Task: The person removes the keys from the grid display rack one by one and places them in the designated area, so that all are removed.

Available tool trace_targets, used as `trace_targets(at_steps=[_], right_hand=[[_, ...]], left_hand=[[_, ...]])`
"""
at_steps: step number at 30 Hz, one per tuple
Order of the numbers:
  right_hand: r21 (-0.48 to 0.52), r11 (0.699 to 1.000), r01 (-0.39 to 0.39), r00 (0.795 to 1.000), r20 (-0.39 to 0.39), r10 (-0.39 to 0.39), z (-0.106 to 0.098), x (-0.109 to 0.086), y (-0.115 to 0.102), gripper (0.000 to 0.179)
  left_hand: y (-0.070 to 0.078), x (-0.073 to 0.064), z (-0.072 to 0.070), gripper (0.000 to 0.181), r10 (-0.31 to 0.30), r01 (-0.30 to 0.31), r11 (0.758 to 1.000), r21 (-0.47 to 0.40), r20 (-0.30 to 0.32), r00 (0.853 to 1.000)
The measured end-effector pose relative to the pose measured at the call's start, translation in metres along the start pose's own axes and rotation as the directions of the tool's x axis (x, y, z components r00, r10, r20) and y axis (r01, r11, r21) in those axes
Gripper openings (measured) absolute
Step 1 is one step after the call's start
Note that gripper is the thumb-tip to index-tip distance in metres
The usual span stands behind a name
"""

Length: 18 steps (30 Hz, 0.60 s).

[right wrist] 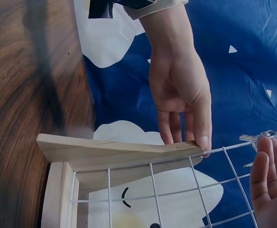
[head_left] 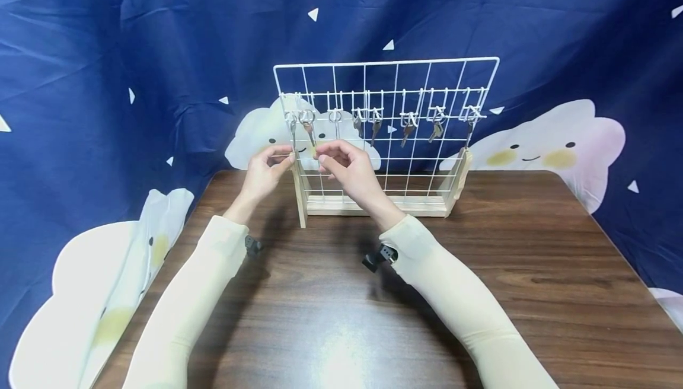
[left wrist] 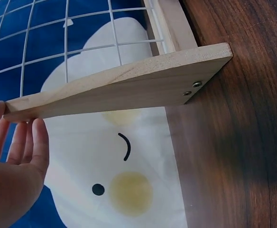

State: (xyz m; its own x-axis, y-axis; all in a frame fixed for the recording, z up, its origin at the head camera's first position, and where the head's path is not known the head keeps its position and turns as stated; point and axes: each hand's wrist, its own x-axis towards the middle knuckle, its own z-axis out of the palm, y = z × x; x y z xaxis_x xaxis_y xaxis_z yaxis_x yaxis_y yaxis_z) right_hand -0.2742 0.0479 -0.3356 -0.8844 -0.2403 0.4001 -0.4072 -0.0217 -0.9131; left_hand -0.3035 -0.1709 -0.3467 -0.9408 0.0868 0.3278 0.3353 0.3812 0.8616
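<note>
A white wire grid rack (head_left: 384,61) stands upright between wooden end supports, with several keys hanging from its hooks. My left hand (head_left: 264,172) pinches the top end of the left wooden support (left wrist: 129,90), thumb on one side and fingers on the other. Close by, my right hand (head_left: 352,169) is raised in front of the rack's left part, fingers loosely bent. A hanging key (head_left: 309,133) is right by its fingertips; in the right wrist view the key (right wrist: 247,138) partly shows beside those fingers (right wrist: 265,156). Whether they touch it I cannot tell.
More keys (head_left: 408,131) hang along the rack toward the right. A wooden base bar (head_left: 336,206) joins the supports on the brown table (head_left: 523,258). Behind the table hangs a blue curtain (head_left: 213,33) with white clouds. Black straps (head_left: 381,257) are on both wrists.
</note>
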Motion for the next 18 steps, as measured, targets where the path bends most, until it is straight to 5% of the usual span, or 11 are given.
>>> trace_targets(at_steps=[18], right_hand=[[0.065,0.998,-0.008,0.999,-0.043,0.011,0.019,0.018,-0.001,0.021]], left_hand=[[-0.001,0.002,0.001,0.034,-0.038,0.038,0.999,-0.026,0.013,0.999]])
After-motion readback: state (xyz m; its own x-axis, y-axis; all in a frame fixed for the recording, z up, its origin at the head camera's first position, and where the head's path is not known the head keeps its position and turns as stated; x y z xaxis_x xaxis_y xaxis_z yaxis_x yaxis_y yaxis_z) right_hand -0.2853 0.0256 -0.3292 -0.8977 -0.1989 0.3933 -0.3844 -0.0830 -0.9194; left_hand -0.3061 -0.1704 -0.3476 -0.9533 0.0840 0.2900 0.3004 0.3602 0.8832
